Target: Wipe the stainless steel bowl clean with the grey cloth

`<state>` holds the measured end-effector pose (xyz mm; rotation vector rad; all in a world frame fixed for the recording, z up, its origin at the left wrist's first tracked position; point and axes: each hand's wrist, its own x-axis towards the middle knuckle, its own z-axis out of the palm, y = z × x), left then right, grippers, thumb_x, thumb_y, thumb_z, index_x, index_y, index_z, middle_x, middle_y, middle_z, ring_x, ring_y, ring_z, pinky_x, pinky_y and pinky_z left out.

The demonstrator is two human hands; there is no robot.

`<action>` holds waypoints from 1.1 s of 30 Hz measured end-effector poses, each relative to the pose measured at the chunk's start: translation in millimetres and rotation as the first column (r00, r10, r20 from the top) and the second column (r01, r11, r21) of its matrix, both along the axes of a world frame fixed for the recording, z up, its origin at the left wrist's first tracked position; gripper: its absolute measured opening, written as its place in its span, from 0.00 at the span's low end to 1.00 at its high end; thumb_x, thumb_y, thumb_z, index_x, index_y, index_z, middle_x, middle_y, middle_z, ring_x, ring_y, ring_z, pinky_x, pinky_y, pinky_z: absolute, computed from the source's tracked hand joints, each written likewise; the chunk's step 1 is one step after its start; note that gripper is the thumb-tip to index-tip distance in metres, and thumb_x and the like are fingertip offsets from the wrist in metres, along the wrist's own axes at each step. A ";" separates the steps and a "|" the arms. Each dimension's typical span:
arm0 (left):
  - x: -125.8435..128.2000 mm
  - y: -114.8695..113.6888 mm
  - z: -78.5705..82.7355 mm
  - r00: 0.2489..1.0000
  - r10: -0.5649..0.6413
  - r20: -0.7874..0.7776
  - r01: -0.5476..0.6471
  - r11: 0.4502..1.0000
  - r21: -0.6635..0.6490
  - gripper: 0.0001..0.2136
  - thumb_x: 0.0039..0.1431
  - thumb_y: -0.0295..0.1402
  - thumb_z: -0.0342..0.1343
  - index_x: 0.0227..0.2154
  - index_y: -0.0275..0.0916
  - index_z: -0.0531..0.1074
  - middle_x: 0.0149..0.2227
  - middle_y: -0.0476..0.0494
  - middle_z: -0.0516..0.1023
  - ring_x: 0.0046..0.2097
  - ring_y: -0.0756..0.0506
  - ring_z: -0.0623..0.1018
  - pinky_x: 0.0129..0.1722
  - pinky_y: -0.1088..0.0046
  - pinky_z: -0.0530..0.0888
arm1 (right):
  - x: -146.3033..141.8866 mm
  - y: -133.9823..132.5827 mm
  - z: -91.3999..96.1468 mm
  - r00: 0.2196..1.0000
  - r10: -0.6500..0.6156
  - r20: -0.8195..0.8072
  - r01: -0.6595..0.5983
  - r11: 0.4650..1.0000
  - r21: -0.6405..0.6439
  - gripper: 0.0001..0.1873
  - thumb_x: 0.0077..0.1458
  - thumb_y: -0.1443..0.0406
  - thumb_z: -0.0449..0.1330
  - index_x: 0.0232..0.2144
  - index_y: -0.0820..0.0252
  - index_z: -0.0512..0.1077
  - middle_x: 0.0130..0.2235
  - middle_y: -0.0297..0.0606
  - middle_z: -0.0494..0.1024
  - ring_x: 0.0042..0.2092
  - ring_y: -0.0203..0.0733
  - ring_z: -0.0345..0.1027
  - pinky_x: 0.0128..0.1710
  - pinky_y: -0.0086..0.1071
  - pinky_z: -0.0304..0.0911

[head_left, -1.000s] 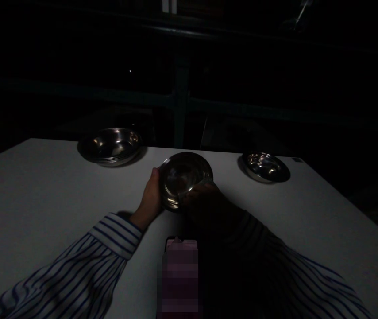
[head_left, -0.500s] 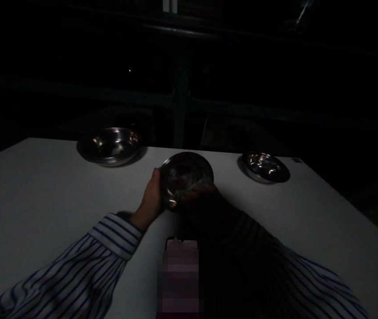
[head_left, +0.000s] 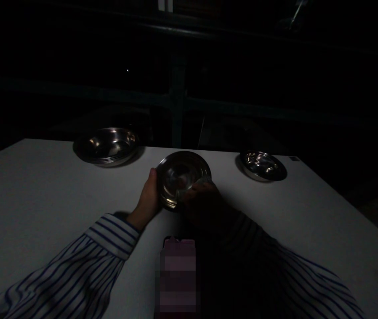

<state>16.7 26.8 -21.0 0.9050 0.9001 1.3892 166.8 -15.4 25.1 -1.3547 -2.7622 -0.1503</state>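
**Left hand (head_left: 148,196) and right hand (head_left: 202,197) at a central steel bowl (head_left: 182,179), near the table's far edge**

The central steel bowl sits just short of the far edge of a white table (head_left: 43,195), leaving little room behind it. It is tilted with its hollow toward the person. Whether its lower rim touches the table cannot be told. A left steel bowl (head_left: 106,147) stands well to the left, and a shallower right steel bowl (head_left: 262,166) stands well to the right, both close to the same edge. Wide open tabletop lies to the left and right of the hands. A pixelated patch (head_left: 177,274) covers an object at the bottom of the view, nearer the person, between the forearms. Behind the table, a dark metal rack (head_left: 177,97) fades into shadow.

Both forearms, in blue-striped shirt sleeves (head_left: 109,235), reach forward and converge on the bowl. The left fingers curl around the bowl's left rim, with the hand closed on it. The right hand lies in deep shadow against the bowl's lower right side, with a pale wisp of material (head_left: 202,182) at its fingers; how firmly it holds either cannot be told.
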 end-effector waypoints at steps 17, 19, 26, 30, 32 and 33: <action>2.4 -10.5 15.4 0.970 0.160 -0.184 -0.189 0.970 -0.154 0.24 0.48 0.56 0.47 0.31 0.41 0.76 0.36 0.45 0.80 0.53 0.39 0.70 0.57 0.64 0.60 | -21.9 6.8 -20.7 0.959 0.166 -0.229 -0.177 0.984 -0.029 0.19 0.58 0.67 0.47 0.52 0.64 0.57 0.53 0.43 0.67 0.48 0.41 0.64 0.43 0.36 0.62; -0.3 -7.7 9.6 0.965 0.172 -0.197 -0.207 0.963 -0.174 0.26 0.47 0.58 0.46 0.31 0.40 0.76 0.37 0.43 0.79 0.51 0.39 0.71 0.56 0.62 0.60 | -20.2 5.2 -21.6 0.971 0.129 -0.204 -0.133 0.991 -0.009 0.17 0.59 0.67 0.46 0.50 0.61 0.60 0.50 0.41 0.70 0.47 0.42 0.65 0.42 0.37 0.62; 2.9 -6.5 9.2 0.982 0.142 -0.123 -0.157 0.980 -0.119 0.27 0.46 0.58 0.48 0.34 0.40 0.76 0.37 0.44 0.80 0.50 0.39 0.72 0.55 0.61 0.63 | -2.3 -5.1 3.7 0.992 0.127 -0.022 -0.128 0.988 -0.086 0.12 0.56 0.68 0.50 0.37 0.62 0.72 0.42 0.42 0.76 0.44 0.48 0.67 0.39 0.40 0.60; 6.4 -10.7 17.9 0.992 0.085 -0.098 -0.090 0.995 -0.041 0.26 0.50 0.56 0.46 0.36 0.40 0.75 0.39 0.43 0.79 0.49 0.41 0.73 0.54 0.62 0.64 | -2.3 -8.5 11.4 0.997 0.020 0.068 -0.014 0.995 -0.095 0.14 0.55 0.71 0.48 0.28 0.65 0.74 0.34 0.46 0.77 0.41 0.52 0.67 0.37 0.45 0.58; 5.7 -10.8 17.8 0.986 0.104 -0.134 -0.112 0.992 -0.052 0.26 0.50 0.56 0.45 0.36 0.39 0.75 0.39 0.42 0.79 0.49 0.42 0.73 0.54 0.63 0.65 | -1.9 -9.3 10.4 0.998 0.021 0.067 -0.016 0.997 -0.072 0.14 0.55 0.71 0.48 0.28 0.66 0.74 0.33 0.47 0.77 0.41 0.52 0.68 0.37 0.45 0.58; 4.9 -10.5 16.7 0.980 0.120 -0.161 -0.132 0.989 -0.071 0.26 0.50 0.56 0.45 0.36 0.39 0.75 0.38 0.42 0.79 0.49 0.41 0.73 0.53 0.63 0.65 | -1.7 -9.3 8.9 0.998 0.041 0.053 -0.038 0.998 -0.056 0.14 0.55 0.71 0.48 0.29 0.66 0.74 0.33 0.46 0.77 0.40 0.50 0.68 0.38 0.44 0.58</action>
